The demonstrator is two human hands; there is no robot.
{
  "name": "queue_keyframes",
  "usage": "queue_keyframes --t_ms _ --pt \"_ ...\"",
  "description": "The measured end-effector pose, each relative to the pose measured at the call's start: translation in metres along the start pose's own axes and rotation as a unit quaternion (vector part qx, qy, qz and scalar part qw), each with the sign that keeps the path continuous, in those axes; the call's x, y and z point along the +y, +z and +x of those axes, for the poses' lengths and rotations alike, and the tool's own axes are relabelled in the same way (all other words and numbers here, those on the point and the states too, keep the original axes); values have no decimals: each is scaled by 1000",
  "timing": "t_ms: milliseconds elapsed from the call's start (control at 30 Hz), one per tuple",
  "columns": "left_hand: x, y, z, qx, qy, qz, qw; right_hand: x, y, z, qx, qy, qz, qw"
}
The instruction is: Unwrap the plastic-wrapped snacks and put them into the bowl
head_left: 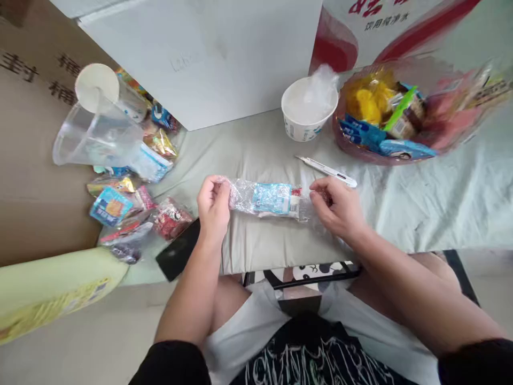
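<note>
Stretched between my two hands is a clear plastic wrap (pixel 243 195) around a small blue snack packet (pixel 272 198), with bits of red and white packaging beside it. My left hand (pixel 214 206) pinches the wrap's left end between thumb and fingers. At the other end, my right hand (pixel 335 206) has its fingers closed on the clear film. Just behind the right hand lies a white utility knife (pixel 326 171) on the cloth. A black phone-like slab (pixel 179 249) sits partly under my left forearm.
A paper cup (pixel 303 125) with crumpled plastic stands behind the knife. Right of it is a pink basket (pixel 348 149) of snacks. Piled snack packets (pixel 111 206) and clear plastic cups (pixel 80 136) lie left. A white box (pixel 200 59) borders the back.
</note>
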State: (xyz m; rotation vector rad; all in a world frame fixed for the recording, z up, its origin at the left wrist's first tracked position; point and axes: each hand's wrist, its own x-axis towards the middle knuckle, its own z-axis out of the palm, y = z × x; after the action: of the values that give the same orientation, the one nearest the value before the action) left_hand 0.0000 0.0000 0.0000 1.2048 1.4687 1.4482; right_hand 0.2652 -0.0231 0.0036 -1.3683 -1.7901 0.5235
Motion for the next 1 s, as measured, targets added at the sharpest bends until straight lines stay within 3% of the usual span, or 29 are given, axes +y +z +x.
queue_keyframes --t_ms 133,333,500,600,667,767,800,867,933,1000 --pt "-1 0 1 14 8 12 1000 1 -1 1 -23 40 1 999" --pt "-2 -2 11 142 74 13 987 4 1 1 -81 110 17 990" --pt "-1 -8 17 168 57 18 984 9 5 0 -101 84 -4 991" --pt "-1 -10 20 176 42 -3 984 14 6 0 -57 57 -30 996" --pt "-1 -10 21 172 33 -10 985 16 5 1 17 43 -70 996" --pt "-1 -9 21 153 17 -9 988 13 4 -1 109 -45 -139 983" --pt "-1 -9 20 141 13 -13 990 11 4 -3 103 -93 -141 980" --pt "-1 -10 19 109 7 -18 994 5 8 -8 33 -165 -109 980" --pt "-2 -11 17 81 3 2 997 -1 15 -14 -54 -173 -82 980" --pt "-2 -13 16 71 5 56 996 -4 21 -19 -104 -141 -106 979"
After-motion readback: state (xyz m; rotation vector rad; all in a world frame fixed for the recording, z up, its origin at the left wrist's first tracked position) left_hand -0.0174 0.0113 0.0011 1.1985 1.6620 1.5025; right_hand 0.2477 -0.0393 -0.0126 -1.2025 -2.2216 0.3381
